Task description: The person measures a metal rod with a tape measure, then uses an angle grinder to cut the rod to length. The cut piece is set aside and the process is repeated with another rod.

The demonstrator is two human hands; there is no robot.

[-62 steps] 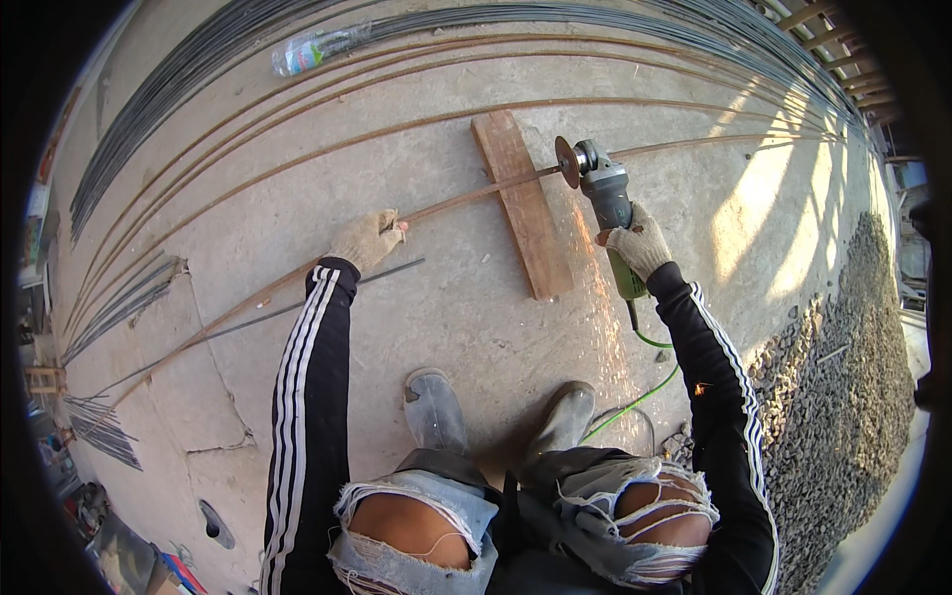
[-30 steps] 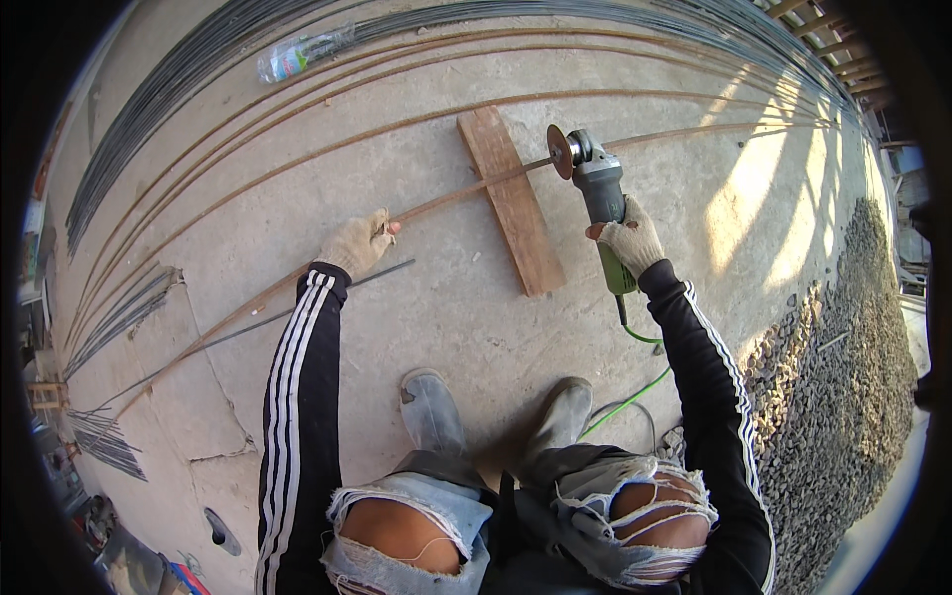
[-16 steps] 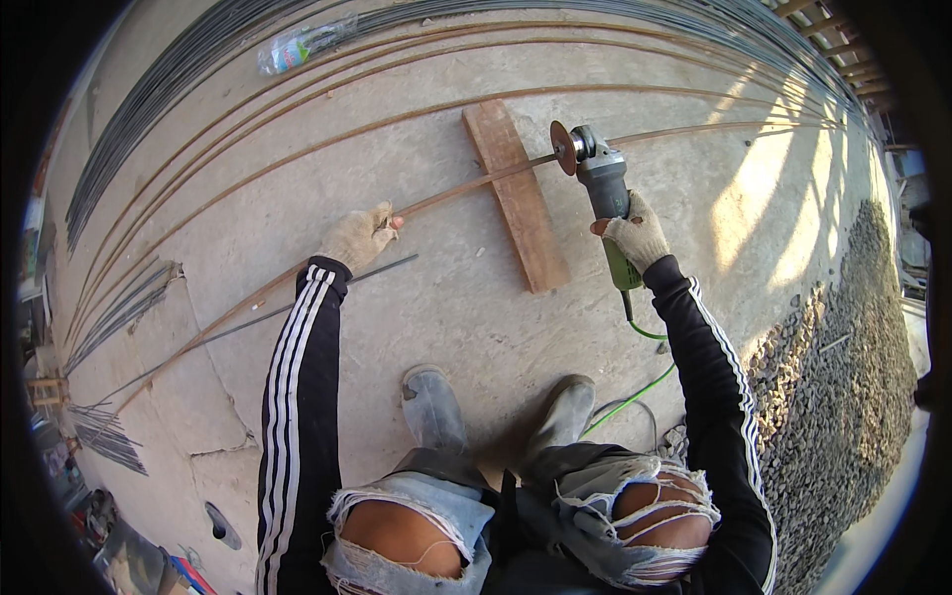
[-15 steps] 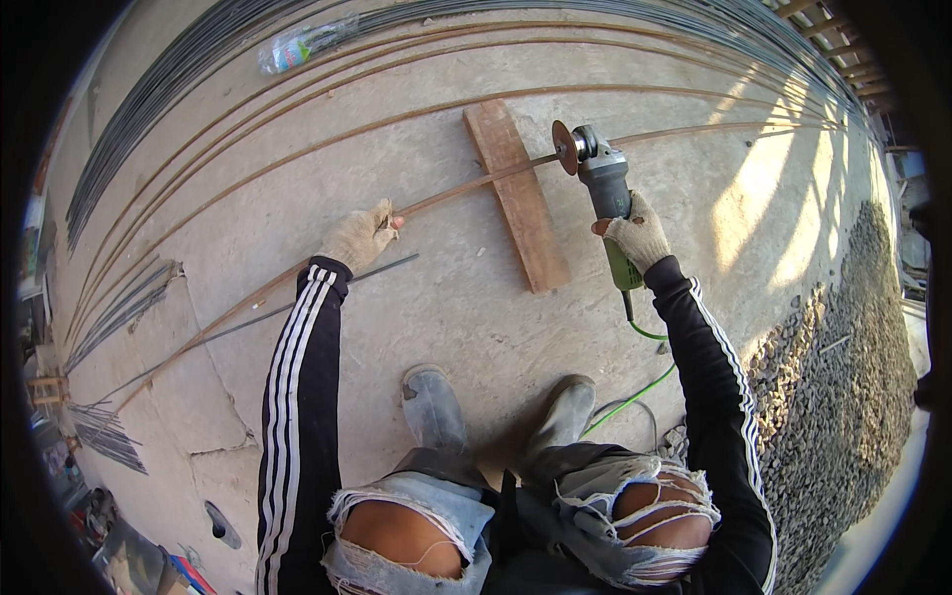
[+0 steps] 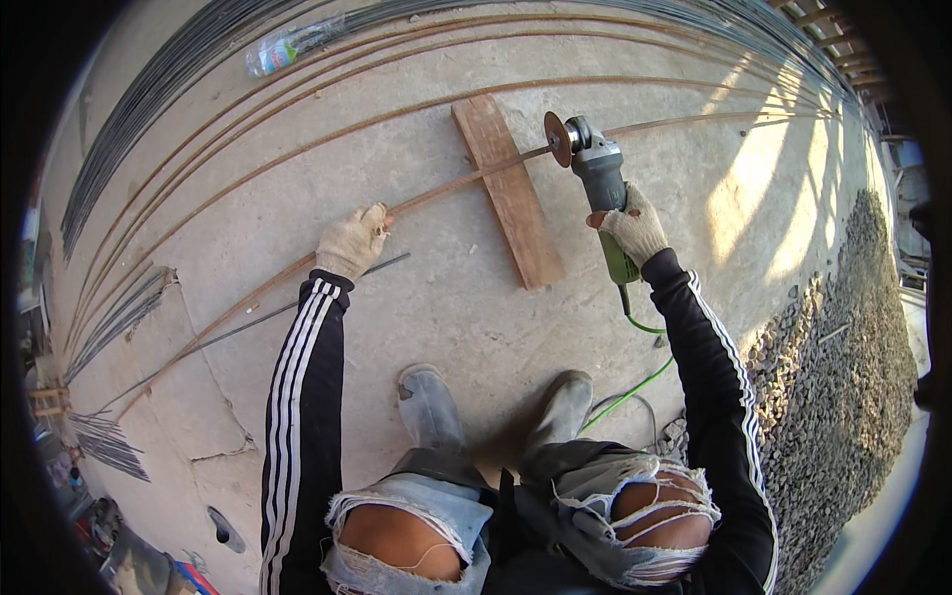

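My left hand (image 5: pixel 353 241), in a pale fingerless glove, is closed around a long rusty steel rod (image 5: pixel 436 193). The rod lies across a wooden plank (image 5: pixel 511 198) on the concrete. In my right hand (image 5: pixel 635 226), gloved alike, is a green and grey angle grinder (image 5: pixel 607 183), gripped round its body with the cutting disc (image 5: pixel 557 139) upright. The disc meets the rod just right of the plank; whether it is spinning I cannot tell. From the grinder's lower end runs a green cord (image 5: pixel 645 382). A thin dark rod (image 5: pixel 297 315) passes just below my left hand.
More rusty rods (image 5: pixel 327 134) curve across the floor beyond the plank, with a bundle of dark rods (image 5: pixel 129 129) behind them. A plastic bottle (image 5: pixel 273 55) lies at the far left. Gravel (image 5: pixel 843 397) is heaped at the right. Shorter dark rods (image 5: pixel 124 317) lie at left.
The whole view has shifted slightly, moving the scene a little up and left. Both hands keep their grips, and the disc stays at the rod.
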